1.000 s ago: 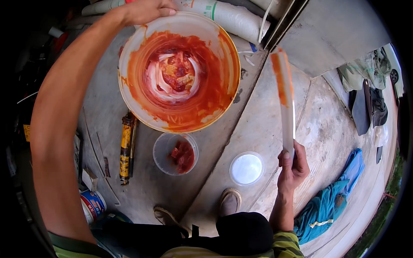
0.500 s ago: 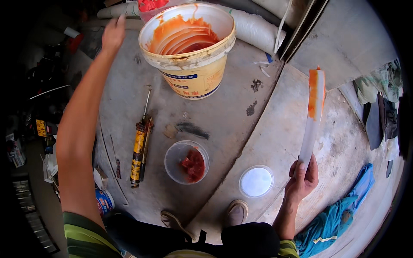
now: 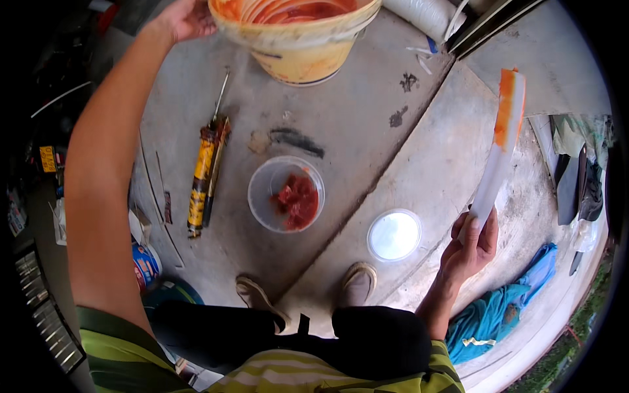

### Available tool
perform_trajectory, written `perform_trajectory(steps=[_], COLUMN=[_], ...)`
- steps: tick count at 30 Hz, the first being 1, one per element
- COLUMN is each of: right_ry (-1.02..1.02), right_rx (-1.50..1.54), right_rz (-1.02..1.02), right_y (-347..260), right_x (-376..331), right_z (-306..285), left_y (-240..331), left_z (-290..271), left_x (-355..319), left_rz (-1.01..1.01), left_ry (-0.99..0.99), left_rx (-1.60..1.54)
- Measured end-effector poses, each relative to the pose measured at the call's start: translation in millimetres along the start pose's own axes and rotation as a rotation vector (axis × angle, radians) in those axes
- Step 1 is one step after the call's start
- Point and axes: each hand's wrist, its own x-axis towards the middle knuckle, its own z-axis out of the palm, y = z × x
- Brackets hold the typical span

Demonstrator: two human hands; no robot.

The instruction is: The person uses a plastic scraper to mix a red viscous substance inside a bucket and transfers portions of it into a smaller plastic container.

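My left hand point(image 3: 189, 19) is at the left rim of a large cream bucket point(image 3: 298, 59), with its fingers curled against the edge. Red-orange grease coats the inside of the bucket. In my right hand point(image 3: 470, 245), a long whitish plastic strip point(image 3: 493, 177) is held upright by its lower end, its upper part smeared with orange grease. On the floor between my arms stands a clear round tub point(image 3: 259, 200) holding lumps of dark red grease point(image 3: 298, 202). A round translucent lid point(image 3: 394, 234) lies to the right of the tub.
A yellow and black grease gun point(image 3: 204, 173) lies left of the tub. Teal cloth point(image 3: 488, 321) is heaped at the lower right. Wrapped rolls point(image 3: 426, 16) lie behind the bucket. My shoes point(image 3: 357, 285) are just below the tub, and dark clutter lines the left side.
My left hand has come from beside the bucket to its rim. The whole view has shifted, so the floor things sit higher. The strip stays in my right hand.
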Motion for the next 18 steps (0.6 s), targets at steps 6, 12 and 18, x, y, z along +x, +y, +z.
perform_trajectory(steps=[6, 12, 18], right_ry=[0.071, -0.077, -0.402], right_rx=[-0.004, -0.168, -0.808], right_rz=[0.012, -0.018, -0.435], right_y=[-3, -18, -57], right_x=[-10, -29, -1], right_z=[6, -2, 61], left_y=[-16, -41, -56], left_z=[47, 75, 88], left_x=[-32, -95, -125], left_rz=[0.145, 0.367, 0.477], left_ry=[-0.024, -0.110, -0.212], left_rx=[-0.065, 0.460, 0.506])
